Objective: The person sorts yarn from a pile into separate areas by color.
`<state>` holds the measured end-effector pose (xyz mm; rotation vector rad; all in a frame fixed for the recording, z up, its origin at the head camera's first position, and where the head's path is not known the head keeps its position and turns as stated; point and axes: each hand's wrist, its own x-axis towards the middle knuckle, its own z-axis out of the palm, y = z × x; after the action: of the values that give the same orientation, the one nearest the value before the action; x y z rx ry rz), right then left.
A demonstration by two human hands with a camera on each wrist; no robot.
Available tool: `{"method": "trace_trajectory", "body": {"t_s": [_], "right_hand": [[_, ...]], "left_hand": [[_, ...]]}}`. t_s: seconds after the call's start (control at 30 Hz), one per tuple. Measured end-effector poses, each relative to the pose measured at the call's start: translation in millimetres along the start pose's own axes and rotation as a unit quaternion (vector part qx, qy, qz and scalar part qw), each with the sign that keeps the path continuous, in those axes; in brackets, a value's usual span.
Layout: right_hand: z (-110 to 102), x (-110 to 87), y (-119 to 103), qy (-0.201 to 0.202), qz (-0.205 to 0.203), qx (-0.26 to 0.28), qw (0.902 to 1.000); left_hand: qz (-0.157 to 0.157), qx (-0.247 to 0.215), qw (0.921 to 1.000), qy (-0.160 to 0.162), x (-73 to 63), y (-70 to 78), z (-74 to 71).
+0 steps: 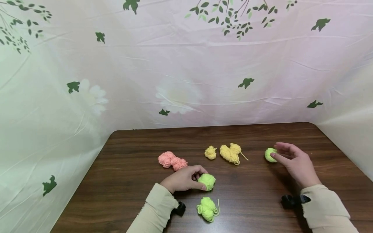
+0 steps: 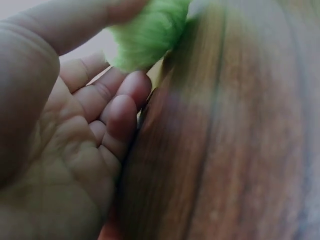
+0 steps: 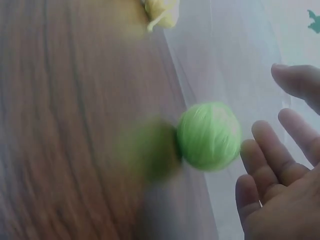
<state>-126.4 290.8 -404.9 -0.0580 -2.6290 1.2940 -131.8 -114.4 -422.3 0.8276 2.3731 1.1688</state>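
My left hand (image 1: 186, 178) pinches a light green yarn ball (image 1: 206, 182) between thumb and fingers, near the middle of the table. In the left wrist view the thumb lies against that ball's side, while some fingers curl without reaching round it. At the right, my right hand (image 1: 298, 163) is beside a smooth, round green yarn ball (image 1: 270, 155). The right wrist view shows this ball (image 3: 209, 136) on the table near the fingertips, with the thumb and fingers spread and not closed round it. Whether a fingertip touches it I cannot tell.
Another green yarn bundle (image 1: 207, 209) with a loose tail lies nearer the front. Two pink yarn balls (image 1: 172, 160) touch each other behind my left hand. Farther back are a small yellow ball (image 1: 210, 152) and a larger yellow bundle (image 1: 230, 154). The brown table (image 1: 128, 181) meets a patterned cloth.
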Motion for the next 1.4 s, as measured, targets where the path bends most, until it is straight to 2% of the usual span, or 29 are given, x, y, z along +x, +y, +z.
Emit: {"method": "trace_trajectory", "body": {"t_s": [0.2, 0.47, 0.57, 0.73, 1.1, 1.23, 1.4], "right_hand": [[5.9, -1.8, -8.3, -0.006, -0.031, 0.011, 0.9994], [18.8, -2.7, -16.6, -0.004, -0.076, 0.021, 0.9969], [23.3, -4.4, -20.4, -0.013, -0.087, 0.022, 0.9958], [33.0, -7.9, -26.7, -0.044, -0.110, 0.056, 0.9914], [53.8, -15.9, -40.5, -0.120, -0.115, 0.118, 0.9790], [61.4, -19.9, -45.0, -0.139, -0.121, 0.135, 0.9735], [68.5, -25.8, -52.9, -0.158, -0.108, 0.147, 0.9705]], "left_hand": [[0.005, -0.008, 0.9999, 0.013, 0.3, -1.2, 0.4], [0.014, -0.019, 0.9997, 0.005, 1.2, -3.1, 0.3], [0.017, -0.020, 0.9997, 0.001, 1.5, -4.1, 0.3], [0.015, -0.022, 0.9996, 0.001, 1.0, -4.8, 0.3], [0.010, -0.049, 0.9987, 0.003, -0.3, -3.9, 0.4], [0.012, -0.047, 0.9988, 0.003, 0.0, -3.4, 0.2], [0.014, -0.044, 0.9989, 0.004, 0.3, -4.2, 0.3]]}}
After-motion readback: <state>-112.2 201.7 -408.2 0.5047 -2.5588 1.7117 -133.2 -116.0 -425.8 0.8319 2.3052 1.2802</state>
